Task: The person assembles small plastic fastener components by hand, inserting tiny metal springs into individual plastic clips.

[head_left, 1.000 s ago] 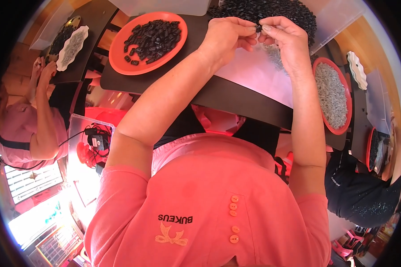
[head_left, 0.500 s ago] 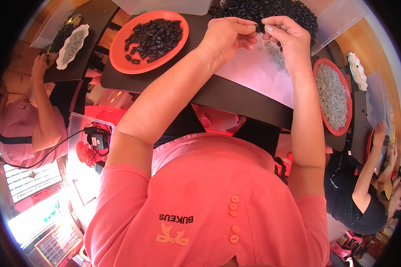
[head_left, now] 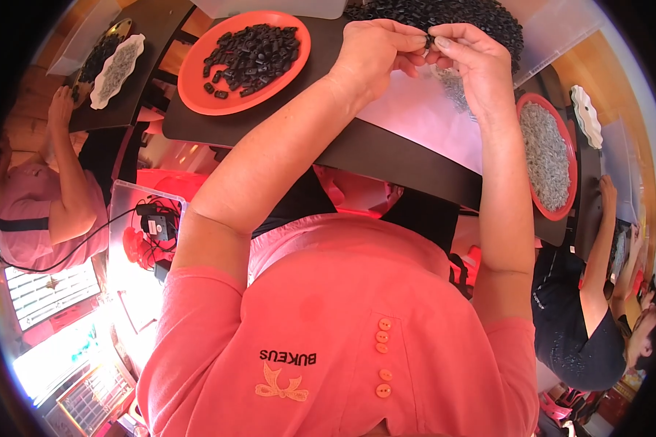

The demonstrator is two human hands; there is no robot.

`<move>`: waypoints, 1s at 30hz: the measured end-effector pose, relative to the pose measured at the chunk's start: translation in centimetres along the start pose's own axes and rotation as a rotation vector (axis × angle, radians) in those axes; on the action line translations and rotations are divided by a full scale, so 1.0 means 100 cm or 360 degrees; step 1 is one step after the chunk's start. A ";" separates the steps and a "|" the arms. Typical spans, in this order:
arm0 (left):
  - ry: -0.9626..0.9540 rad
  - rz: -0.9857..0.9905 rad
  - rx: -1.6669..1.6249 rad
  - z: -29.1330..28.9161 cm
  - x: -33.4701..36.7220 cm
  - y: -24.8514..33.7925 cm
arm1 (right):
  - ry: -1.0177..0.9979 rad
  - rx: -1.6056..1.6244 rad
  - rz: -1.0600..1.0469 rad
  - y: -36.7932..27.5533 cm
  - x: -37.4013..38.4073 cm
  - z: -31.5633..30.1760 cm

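Note:
Over the far edge of the work surface, my left hand (head_left: 380, 55) and my right hand (head_left: 477, 61) meet fingertip to fingertip. Thumb and forefinger of each pinch a small black plastic piece (head_left: 429, 41), mostly covered by the fingers. A big heap of similar black pieces (head_left: 481, 23) lies just behind my hands. Below them, a pile of small clear pieces (head_left: 452, 86) rests on a white sheet (head_left: 415, 120), partly hidden by my right hand.
An orange plate (head_left: 197, 98) of black pieces is on the dark table (head_left: 328, 142) to the left. Another orange plate (head_left: 570, 146) holds many clear pieces at the right. Translucent bins (head_left: 554, 36) stand behind the heap. Co-workers sit at both sides, near white scalloped dishes (head_left: 585, 116).
My fingertips have come together; a gap showed between them before. The black piece now shows where they meet. At the right, the co-worker's arm and head have shifted.

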State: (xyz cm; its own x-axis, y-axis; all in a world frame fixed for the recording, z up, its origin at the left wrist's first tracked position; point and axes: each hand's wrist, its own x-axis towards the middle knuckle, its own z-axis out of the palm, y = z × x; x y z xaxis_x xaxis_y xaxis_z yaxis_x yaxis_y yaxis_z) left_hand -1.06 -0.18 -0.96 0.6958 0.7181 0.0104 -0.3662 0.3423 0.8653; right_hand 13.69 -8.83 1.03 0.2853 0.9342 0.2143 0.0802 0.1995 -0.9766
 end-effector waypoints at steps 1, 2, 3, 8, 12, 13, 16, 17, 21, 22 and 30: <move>-0.0002 -0.0002 -0.0018 0.000 0.000 0.000 | 0.0034 -0.0044 -0.0006 -0.002 -0.001 0.002; 0.0001 -0.0002 -0.0018 0.000 0.000 0.000 | 0.0068 -0.0088 -0.0013 -0.003 -0.002 0.003; -0.0008 -0.0002 -0.0002 0.000 0.000 0.000 | 0.0069 -0.0087 -0.0012 -0.003 -0.002 0.003; -0.0008 0.0020 0.0042 0.002 -0.002 0.000 | 0.0042 -0.0070 -0.0019 -0.002 -0.002 0.005; 0.0052 0.0066 -0.0020 0.002 0.000 -0.001 | 0.0099 -0.0060 -0.0017 -0.002 -0.003 0.009; 0.0048 0.0068 -0.0025 0.001 0.000 -0.001 | 0.0126 -0.0074 -0.0030 -0.001 -0.003 0.009; 0.0042 0.0046 0.0069 0.001 -0.002 0.000 | 0.0152 -0.0071 -0.0043 -0.001 -0.004 0.011; 0.0043 0.0046 0.0070 0.002 -0.003 0.001 | 0.0150 -0.0055 -0.0043 -0.001 -0.004 0.012; 0.0048 0.0055 0.0088 0.005 -0.003 0.000 | 0.0175 0.0005 -0.0074 0.007 -0.002 0.011; 0.0047 0.0052 0.0108 0.005 -0.003 0.000 | 0.0189 0.0008 -0.0088 0.008 -0.002 0.010; 0.0061 0.0069 0.0146 0.003 -0.004 -0.001 | 0.0196 0.0013 -0.0078 0.001 -0.005 0.012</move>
State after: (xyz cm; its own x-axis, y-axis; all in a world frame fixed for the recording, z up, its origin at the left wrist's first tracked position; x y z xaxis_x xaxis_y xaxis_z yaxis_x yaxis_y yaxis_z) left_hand -1.07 -0.66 -0.86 0.6555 0.7545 0.0312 -0.3363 0.2546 0.9067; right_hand 12.42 -8.88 0.80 0.3961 0.8800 0.2621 0.0893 0.2471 -0.9649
